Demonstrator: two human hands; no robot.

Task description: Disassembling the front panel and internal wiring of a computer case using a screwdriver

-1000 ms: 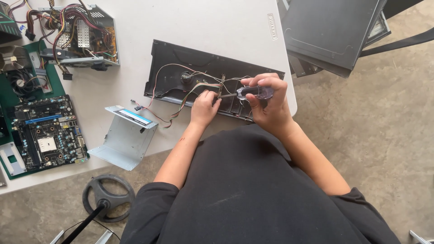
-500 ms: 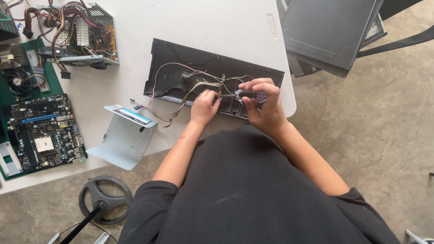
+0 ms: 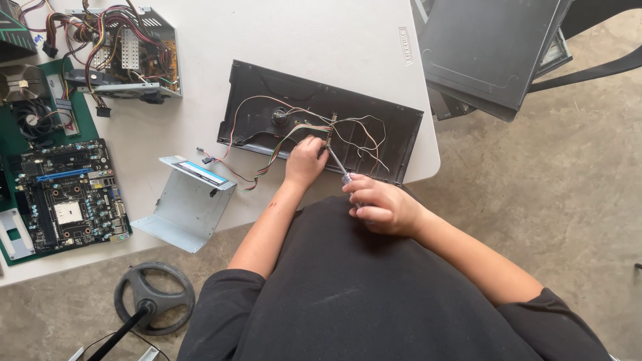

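Note:
A black computer front panel point(image 3: 267, 87) lies inside-up on the white table point(image 3: 281, 33), with thin coloured wires point(image 3: 354, 130) running across it. My left hand point(image 3: 305, 160) rests on the panel's near edge, fingers pressing on the wire bundle and a small strip board point(image 3: 330, 130). My right hand point(image 3: 380, 206) is closed around the handle of a screwdriver point(image 3: 338, 164). Its shaft slants up and left to the panel, the tip beside my left fingers.
A bent grey metal drive bracket point(image 3: 184, 204) lies left of the panel. A motherboard point(image 3: 67, 194) on a green mat, a cooler fan point(image 3: 30, 117) and an open power supply point(image 3: 124, 50) sit at the left. Dark case panels point(image 3: 495, 47) lie at the right. A round black stand base point(image 3: 152, 294) rests on the floor.
My right hand has drawn back from over the panel toward my body, and the screwdriver shaft now shows. The left hand stayed on the wires.

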